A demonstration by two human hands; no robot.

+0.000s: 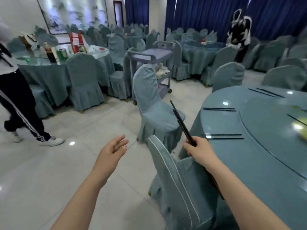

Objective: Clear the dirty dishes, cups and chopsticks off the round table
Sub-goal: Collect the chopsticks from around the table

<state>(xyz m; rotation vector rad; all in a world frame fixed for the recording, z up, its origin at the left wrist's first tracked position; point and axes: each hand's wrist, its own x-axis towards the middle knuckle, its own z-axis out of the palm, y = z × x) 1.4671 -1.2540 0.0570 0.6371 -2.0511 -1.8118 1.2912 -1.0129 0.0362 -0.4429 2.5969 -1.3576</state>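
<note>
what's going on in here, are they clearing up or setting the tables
It looks like clearing up. A person's right hand grips a bundle of black chopsticks beside the round table, while the left hand is open and holds nothing. At least three more pairs of chopsticks lie along the table's edge, not yet collected. A grey service cart stands among the covered chairs further back, and other people are moving around the hall.
</note>
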